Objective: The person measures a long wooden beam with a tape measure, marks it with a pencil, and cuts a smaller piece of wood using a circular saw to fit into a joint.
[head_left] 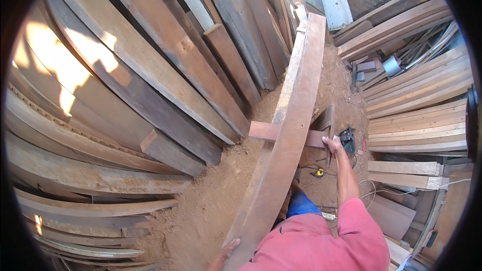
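Observation:
A long reddish-brown plank (288, 145) stretches from my body away toward the far end of the yard, over another rough-edged timber (287, 93). My left hand (230, 249) grips the plank's left edge at its near end; part of that hand is cut off low in the view. Crossing beneath the plank is a short reddish board (262, 131), which sticks out on both sides. My right hand (332, 144) is closed at the right end of this short board, against a thin upright brown board (329, 118). Some of its fingers are hidden.
Stacked timber (150, 45) leans all along the left, with more piles (416, 125) on the right. On the sawdust-covered floor (201, 216) lie a dark power tool (347, 139), a yellow tape measure (320, 172) and a loose cable (374, 190). A white panel (334, 2) stands far back.

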A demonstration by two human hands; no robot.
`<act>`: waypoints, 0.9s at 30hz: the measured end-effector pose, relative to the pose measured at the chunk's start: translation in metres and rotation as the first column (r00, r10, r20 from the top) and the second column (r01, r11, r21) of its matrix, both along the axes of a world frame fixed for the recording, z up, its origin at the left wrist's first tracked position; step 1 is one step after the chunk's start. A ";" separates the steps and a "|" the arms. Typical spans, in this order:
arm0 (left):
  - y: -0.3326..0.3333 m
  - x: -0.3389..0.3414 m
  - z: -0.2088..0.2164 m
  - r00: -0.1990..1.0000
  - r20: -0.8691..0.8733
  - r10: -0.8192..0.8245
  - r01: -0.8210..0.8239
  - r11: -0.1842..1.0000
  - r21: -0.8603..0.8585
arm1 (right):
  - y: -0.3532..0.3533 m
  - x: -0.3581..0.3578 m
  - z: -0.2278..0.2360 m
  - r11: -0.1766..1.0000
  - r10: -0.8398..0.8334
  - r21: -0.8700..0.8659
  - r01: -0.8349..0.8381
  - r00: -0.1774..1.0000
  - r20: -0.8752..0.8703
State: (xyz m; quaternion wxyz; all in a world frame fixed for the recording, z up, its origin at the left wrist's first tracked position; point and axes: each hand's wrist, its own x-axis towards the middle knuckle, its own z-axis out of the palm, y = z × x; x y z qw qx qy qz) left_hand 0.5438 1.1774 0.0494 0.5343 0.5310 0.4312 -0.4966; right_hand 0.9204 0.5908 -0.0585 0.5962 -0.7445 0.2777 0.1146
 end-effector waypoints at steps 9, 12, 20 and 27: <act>-0.043 0.087 -0.031 0.994 0.079 -0.078 0.083 0.995 -0.064 | 0.038 -0.012 0.033 0.989 -0.058 0.142 0.050 0.997 0.053; -0.053 0.108 -0.034 0.990 0.098 -0.103 0.110 0.992 -0.066 | 0.025 -0.017 0.019 0.985 -0.102 0.144 0.091 0.992 0.069; -0.005 0.033 0.005 1.000 0.022 -0.001 0.001 1.000 0.016 | 0.041 -0.016 0.011 0.937 -0.236 0.247 0.248 0.969 -0.078; -0.024 0.039 0.052 0.992 0.010 0.126 -0.126 0.991 -0.040 | 0.040 -0.020 0.025 0.867 -0.227 0.433 0.247 0.969 -0.098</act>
